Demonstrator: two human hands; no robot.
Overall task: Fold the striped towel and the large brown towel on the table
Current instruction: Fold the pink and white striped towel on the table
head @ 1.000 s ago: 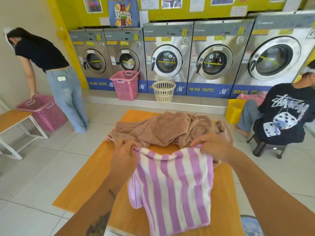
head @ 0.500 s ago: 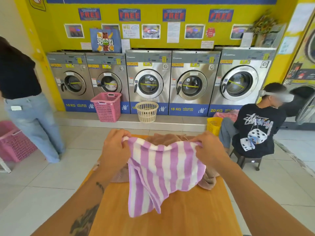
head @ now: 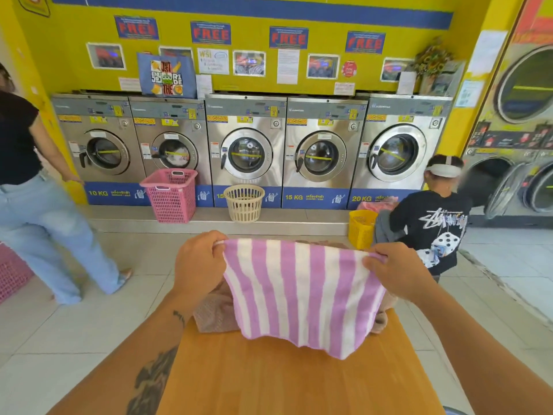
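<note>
Both my hands are closed on the striped towel (head: 302,292), each one pinching an upper corner. My left hand (head: 199,265) takes the corner at 9 o'clock of the cloth and my right hand (head: 398,271) takes the corner at 3 o'clock. So the hands are apart, and the top edge runs almost tight between them. I hold the towel up in front of me because then it hangs flat by its own weight. This way I can check if the edges are even before the first fold. The lower edge hangs free above the wooden table (head: 269,381) and dips lower toward 5 o'clock, so I think the cloth is not quite level.

The large brown towel (head: 214,316) lies in a crumpled heap on the table, behind the striped one toward 12 o'clock. Most of it is hidden; only parts show at 8 o'clock and at 4 o'clock of the hanging cloth. It is not folded, so I judge that its turn comes later and the task is near its beginning. The near part of the table, at 6 o'clock, seems a good place to lay the striped towel down for folding.
</note>
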